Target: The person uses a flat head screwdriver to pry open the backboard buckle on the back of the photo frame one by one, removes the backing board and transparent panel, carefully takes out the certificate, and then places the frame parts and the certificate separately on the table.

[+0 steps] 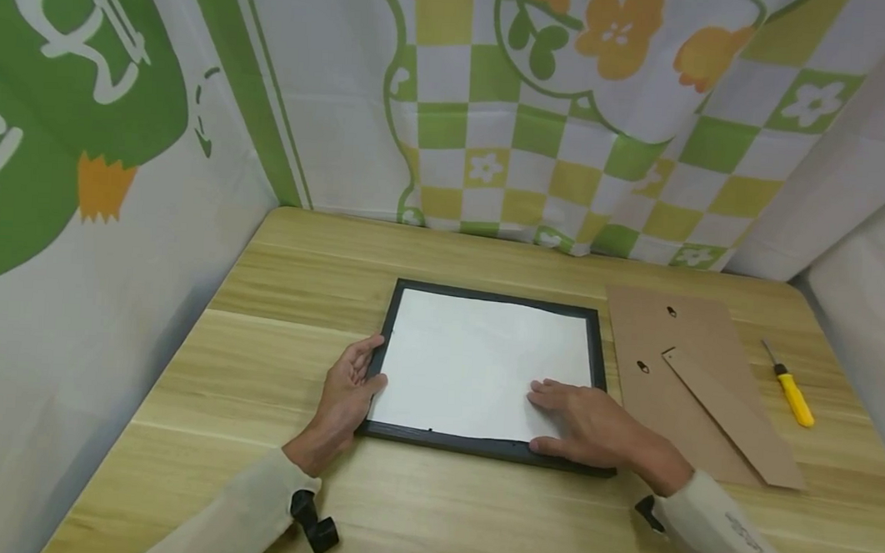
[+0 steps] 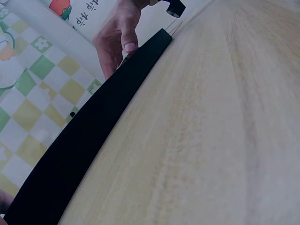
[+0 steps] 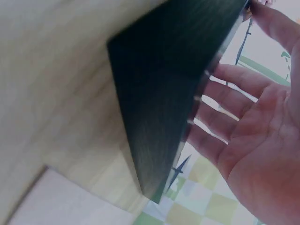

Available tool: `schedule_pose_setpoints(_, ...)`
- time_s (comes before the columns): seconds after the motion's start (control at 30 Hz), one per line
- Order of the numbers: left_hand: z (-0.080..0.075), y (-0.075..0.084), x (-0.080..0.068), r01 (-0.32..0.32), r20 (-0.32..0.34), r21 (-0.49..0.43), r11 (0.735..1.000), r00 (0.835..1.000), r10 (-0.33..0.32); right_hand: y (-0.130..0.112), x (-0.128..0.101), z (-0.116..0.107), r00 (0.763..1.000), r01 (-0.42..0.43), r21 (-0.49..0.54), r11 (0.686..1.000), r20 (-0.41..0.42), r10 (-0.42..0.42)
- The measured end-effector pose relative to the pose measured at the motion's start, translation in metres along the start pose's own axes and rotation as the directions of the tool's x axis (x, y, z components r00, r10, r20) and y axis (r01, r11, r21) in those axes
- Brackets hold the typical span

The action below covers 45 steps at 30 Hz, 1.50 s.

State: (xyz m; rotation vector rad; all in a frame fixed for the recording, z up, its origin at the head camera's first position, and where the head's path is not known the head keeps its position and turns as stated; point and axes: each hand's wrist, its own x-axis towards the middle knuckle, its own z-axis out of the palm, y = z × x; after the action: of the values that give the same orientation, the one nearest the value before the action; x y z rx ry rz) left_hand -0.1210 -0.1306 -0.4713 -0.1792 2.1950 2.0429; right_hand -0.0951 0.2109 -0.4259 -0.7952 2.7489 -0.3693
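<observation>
Lying flat at the centre of the wooden table (image 1: pixel 204 381), a black picture frame (image 1: pixel 602 352) holds a white sheet (image 1: pixel 475 362). The left hand (image 1: pixel 346 388) rests against the frame's lower-left edge, fingers relaxed along the rim and thumb touching it. The right hand (image 1: pixel 592 426) lies spread, palm down, on the sheet's lower-right corner. To the right of the frame lie a brown backing board (image 1: pixel 679 356) and, farther right, a yellow-handled screwdriver (image 1: pixel 792 398). Patterned cloth (image 1: pixel 571 116) fills the upper frame.
</observation>
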Motion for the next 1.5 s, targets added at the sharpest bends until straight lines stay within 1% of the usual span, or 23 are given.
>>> schedule_pose_setpoints(0.1,-0.001,-0.001,0.0,-0.006,0.0,-0.003,1.0,1.0,0.006,0.001,0.001,-0.003,0.999,0.051,-0.037,0.998,-0.01,-0.051)
schedule_pose_setpoints(0.2,-0.002,-0.002,0.0,-0.026,0.008,-0.011,1.0,1.0,0.027,0.002,0.002,-0.004,0.99,0.126,-0.126,0.984,-0.051,-0.134)
schedule_pose_setpoints(0.27,-0.002,-0.003,0.0,-0.036,0.016,-0.018,0.999,0.999,0.036,0.002,0.002,-0.003,0.976,0.176,-0.21,0.962,-0.09,-0.198)
schedule_pose_setpoints(0.33,-0.003,-0.004,0.0,-0.042,0.025,-0.026,0.999,0.999,0.043,0.003,-0.001,-0.001,0.955,0.217,-0.307,0.926,-0.128,-0.267)
schedule_pose_setpoints(0.37,-0.003,-0.004,0.001,-0.043,0.028,-0.028,0.999,0.999,0.043,0.005,-0.003,0.001,0.946,0.231,-0.341,0.911,-0.14,-0.292)
schedule_pose_setpoints(0.43,-0.004,-0.004,0.001,-0.041,0.027,-0.027,0.999,0.999,0.042,0.008,-0.008,0.002,0.934,0.237,-0.382,0.893,-0.163,-0.317)
schedule_pose_setpoints(0.5,-0.004,-0.003,0.001,-0.036,0.02,-0.02,0.999,0.999,0.036,0.014,-0.015,0.002,0.929,0.218,-0.385,0.897,-0.2,-0.312)
schedule_pose_setpoints(0.57,-0.004,-0.002,0.001,-0.031,0.016,-0.017,0.999,0.999,0.031,0.02,-0.021,0.001,0.921,0.19,-0.344,0.919,-0.261,-0.288)
schedule_pose_setpoints(0.6,-0.004,-0.002,0.001,-0.028,0.016,-0.021,0.999,0.999,0.029,0.022,-0.024,0.0,0.911,0.181,-0.316,0.931,-0.302,-0.28)
schedule_pose_setpoints(0.63,-0.005,-0.001,0.001,-0.03,0.019,-0.026,0.999,0.999,0.03,0.025,-0.027,-0.001,0.895,0.178,-0.29,0.94,-0.35,-0.277)
schedule_pose_setpoints(0.7,-0.005,-0.001,0.001,-0.028,0.03,-0.044,0.999,0.999,0.03,0.027,-0.031,-0.007,0.856,0.196,-0.236,0.952,-0.432,-0.283)
schedule_pose_setpoints(0.77,-0.005,-0.002,0.0,-0.041,0.05,-0.078,0.996,0.998,0.045,0.027,-0.034,-0.015,0.813,0.232,-0.205,0.951,-0.495,-0.305)
schedule_pose_setpoints(0.83,-0.006,-0.002,0.0,-0.048,0.06,-0.094,0.994,0.997,0.054,0.025,-0.036,-0.026,0.782,0.259,-0.179,0.949,-0.537,-0.315)
schedule_pose_setpoints(0.93,-0.006,-0.002,-0.001,-0.054,0.053,-0.111,0.992,0.997,0.06,0.022,-0.038,-0.044,0.759,0.28,-0.069,0.957,-0.595,-0.265)
schedule_pose_setpoints(1.0,-0.005,-0.002,-0.001,-0.049,0.035,-0.096,0.994,0.998,0.053,0.021,-0.04,-0.056,0.742,0.284,0.032,0.958,-0.64,-0.199)
schedule_pose_setpoints(1.1,-0.006,-0.002,-0.005,-0.052,0.008,-0.077,0.996,0.999,0.053,0.024,-0.04,-0.073,0.704,0.319,0.173,0.932,-0.701,-0.111)
schedule_pose_setpoints(1.13,-0.006,-0.003,-0.007,-0.049,0.004,-0.063,0.997,0.999,0.05,0.026,-0.039,-0.078,0.685,0.349,0.21,0.913,-0.722,-0.096)
schedule_pose_setpoints(1.2,-0.008,-0.003,-0.013,-0.039,0.005,-0.043,0.998,0.999,0.039,0.032,-0.038,-0.09,0.672,0.359,0.261,0.896,-0.739,-0.054)
schedule_pose_setpoints(1.23,-0.008,-0.003,-0.016,-0.035,0.01,-0.034,0.999,0.999,0.036,0.035,-0.037,-0.096,0.67,0.353,0.286,0.891,-0.742,-0.027)
schedule_pose_setpoints(1.3,-0.01,-0.003,-0.023,-0.025,0.023,-0.028,0.999,0.999,0.026,0.043,-0.034,-0.109,0.677,0.326,0.35,0.878,-0.735,0.042)
schedule_pose_setpoints(1.33,-0.011,-0.003,-0.026,-0.015,0.03,-0.025,1.0,0.999,0.016,0.048,-0.032,-0.115,0.684,0.296,0.376,0.878,-0.725,0.079)
schedule_pose_setpoints(1.37,-0.012,-0.004,-0.03,-0.012,0.035,-0.023,1.0,0.999,0.013,0.052,-0.03,-0.121,0.701,0.244,0.409,0.879,-0.701,0.132)
schedule_pose_setpoints(1.5,-0.015,-0.005,-0.043,0.0,0.032,-0.018,1.0,0.999,0.001,0.073,-0.013,-0.137,0.743,0.102,0.541,0.835,-0.599,0.298)
